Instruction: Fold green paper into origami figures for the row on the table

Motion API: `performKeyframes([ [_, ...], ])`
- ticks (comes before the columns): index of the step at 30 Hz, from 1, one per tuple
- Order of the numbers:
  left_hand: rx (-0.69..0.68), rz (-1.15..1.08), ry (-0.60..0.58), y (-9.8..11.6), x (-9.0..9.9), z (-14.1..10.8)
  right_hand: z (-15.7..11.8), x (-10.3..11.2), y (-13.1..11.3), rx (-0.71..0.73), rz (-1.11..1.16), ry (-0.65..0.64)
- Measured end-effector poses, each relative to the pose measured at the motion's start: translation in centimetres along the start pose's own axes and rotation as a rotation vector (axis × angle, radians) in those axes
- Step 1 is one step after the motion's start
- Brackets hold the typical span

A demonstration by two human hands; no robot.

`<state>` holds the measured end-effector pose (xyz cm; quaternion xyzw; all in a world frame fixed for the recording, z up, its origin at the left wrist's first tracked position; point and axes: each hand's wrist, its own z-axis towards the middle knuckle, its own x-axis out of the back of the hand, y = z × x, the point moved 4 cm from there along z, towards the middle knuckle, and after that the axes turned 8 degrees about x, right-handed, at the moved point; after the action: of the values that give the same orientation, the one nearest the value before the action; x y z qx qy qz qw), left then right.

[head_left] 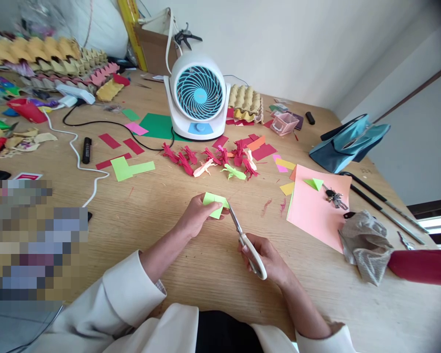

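Observation:
Between the thumb and fingers of my left hand (197,215) is a small lime-green piece of paper (212,202). My right hand (266,257) grips white-handled scissors (253,252), whose blades point up and left to the paper's right edge. Whether the blades touch the paper I cannot tell. Beyond my hands lies a group of folded paper figures (185,164), mostly red, with a light green figure (234,171) and a peach figure (204,167) at the front. An L-shaped lime-green paper (122,168) lies on the table to the left.
A white fan (199,95) stands at the back. Pink paper sheets (312,213) with keys (336,198) lie right, near crumpled grey cloth (365,240) and a blue bag (347,142). Egg trays (36,51) are stacked far left. A white cable (75,152) crosses the left side.

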<state>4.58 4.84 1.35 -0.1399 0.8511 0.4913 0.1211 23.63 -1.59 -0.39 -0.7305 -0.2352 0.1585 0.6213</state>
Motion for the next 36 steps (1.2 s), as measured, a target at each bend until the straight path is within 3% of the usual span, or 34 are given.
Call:
performKeyframes([
  [36,0.029,0.005,-0.050,-0.26,0.02,-0.01,-0.02,0.09,-0.14,0.018,-0.102,0.031],
])
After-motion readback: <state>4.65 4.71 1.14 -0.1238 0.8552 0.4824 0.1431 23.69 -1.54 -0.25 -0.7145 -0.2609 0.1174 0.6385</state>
